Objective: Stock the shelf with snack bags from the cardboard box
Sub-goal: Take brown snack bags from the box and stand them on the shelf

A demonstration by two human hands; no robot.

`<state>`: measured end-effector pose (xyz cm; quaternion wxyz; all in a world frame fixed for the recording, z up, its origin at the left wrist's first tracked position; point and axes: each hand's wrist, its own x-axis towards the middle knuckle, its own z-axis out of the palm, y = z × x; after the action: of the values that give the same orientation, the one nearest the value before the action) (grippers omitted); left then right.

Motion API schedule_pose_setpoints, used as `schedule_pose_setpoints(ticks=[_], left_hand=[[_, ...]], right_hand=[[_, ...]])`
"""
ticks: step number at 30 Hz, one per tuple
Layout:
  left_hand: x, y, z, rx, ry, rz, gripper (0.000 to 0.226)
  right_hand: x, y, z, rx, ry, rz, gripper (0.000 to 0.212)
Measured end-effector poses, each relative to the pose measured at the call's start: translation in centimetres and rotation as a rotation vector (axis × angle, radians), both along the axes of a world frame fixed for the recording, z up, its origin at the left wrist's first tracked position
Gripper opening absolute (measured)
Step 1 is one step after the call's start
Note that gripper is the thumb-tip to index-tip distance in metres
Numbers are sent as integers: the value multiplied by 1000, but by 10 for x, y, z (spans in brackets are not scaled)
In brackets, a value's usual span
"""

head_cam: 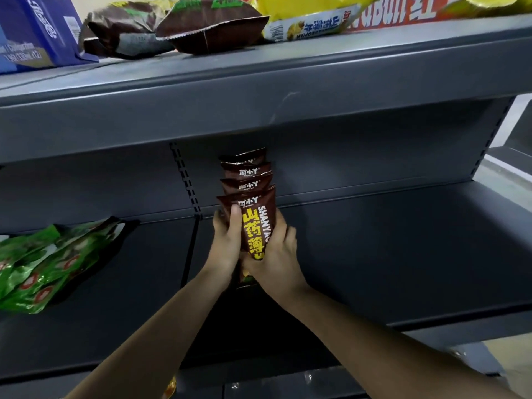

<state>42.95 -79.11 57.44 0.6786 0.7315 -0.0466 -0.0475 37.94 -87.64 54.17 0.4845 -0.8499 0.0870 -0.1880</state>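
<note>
Fanned stack of brown foil snack bags with yellow lettering: held upright over the grey metal shelf board, near its back. Left hand and right hand both clasp the lower ends, with the left thumb across the front bag. Judged light, soft and slippery; the layers may slide, so grip low. Crumpled green foil bags lie at the board's left end, judged no obstruction.

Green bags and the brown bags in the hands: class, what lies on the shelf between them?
Head view: nothing but bare grey shelf, crossed by a dark seam, separates the green bags from the brown bags.
</note>
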Motion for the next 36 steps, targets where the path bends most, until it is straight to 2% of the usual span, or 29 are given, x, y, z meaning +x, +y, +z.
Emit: schedule_pose_setpoints(ticks=[3,7,10,14,17,21,23,27,31,36], left_hand=[[-11,1,-14,21,-70,-97,45],[-14,3,-15,101,-159,-155,45],[-11,6,-16,188,-178,-157,58],[-11,10,-22,133,-166,-161,44],[-8,13,-24,107,-157,-223,53],[2,21,-22,243,-174,-344,82],[4,24,-23,275,-165,-368,89],[2,25,-26,284,-173,-346,92],[0,27,-22,387,-204,-321,86],[-1,30,-18,515,-193,-316,89]], right_hand=[[2,1,-3,73,-37,-4,102],[4,0,-6,122,-61,7,97],[3,-8,-6,72,-20,97,108],[-2,-23,-5,-108,65,237,133],[-2,-26,-4,-169,56,230,135],[2,-29,-4,-195,37,213,131],[4,-30,-4,-215,23,205,129],[7,-30,-7,-206,20,202,121],[6,-41,-6,-149,77,320,122],[7,-54,0,-292,163,343,110]])
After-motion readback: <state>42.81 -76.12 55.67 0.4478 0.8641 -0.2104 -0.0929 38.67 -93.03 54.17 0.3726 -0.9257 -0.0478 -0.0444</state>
